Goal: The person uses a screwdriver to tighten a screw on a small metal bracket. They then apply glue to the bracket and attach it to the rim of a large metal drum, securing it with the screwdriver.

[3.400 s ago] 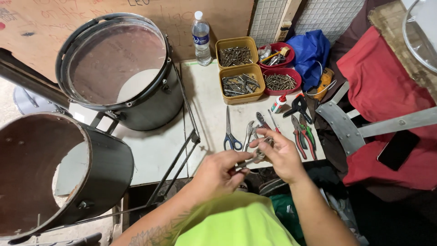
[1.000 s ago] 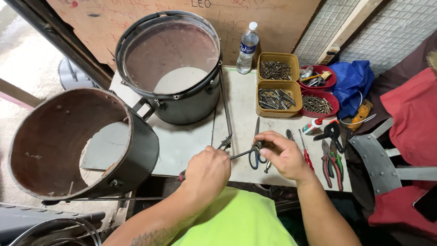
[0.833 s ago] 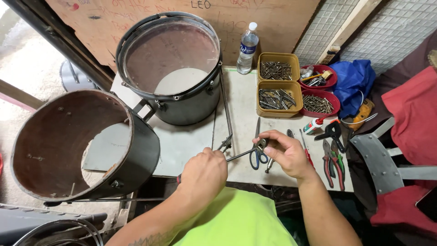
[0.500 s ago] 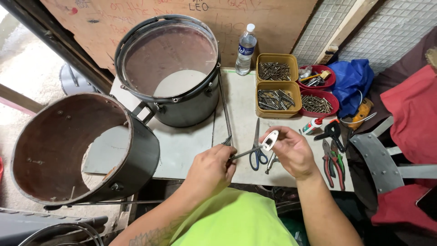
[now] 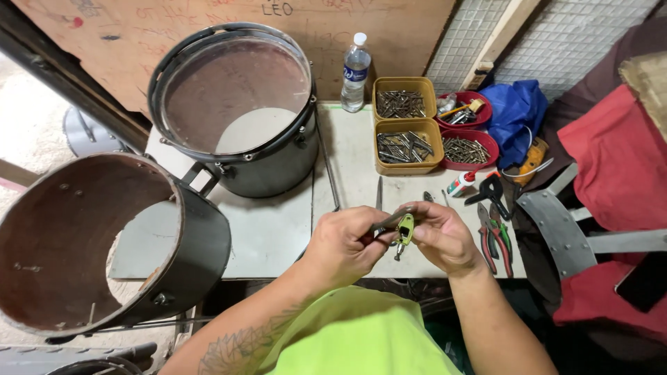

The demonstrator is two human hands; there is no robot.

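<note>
Since half a second ago, both hands sit closer together above the table's (image 5: 278,236) near edge. Left hand (image 5: 344,243) pinches a metal rod (image 5: 388,222); right hand (image 5: 441,236) fingers close on a yellow-green lug (image 5: 406,228). Misalignment could drop it.

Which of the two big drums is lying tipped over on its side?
The brown-lined drum shell at the table's near left corner. Its open mouth faces sideways, while the other drum, farther back beside the water bottle, stands upright.
</note>
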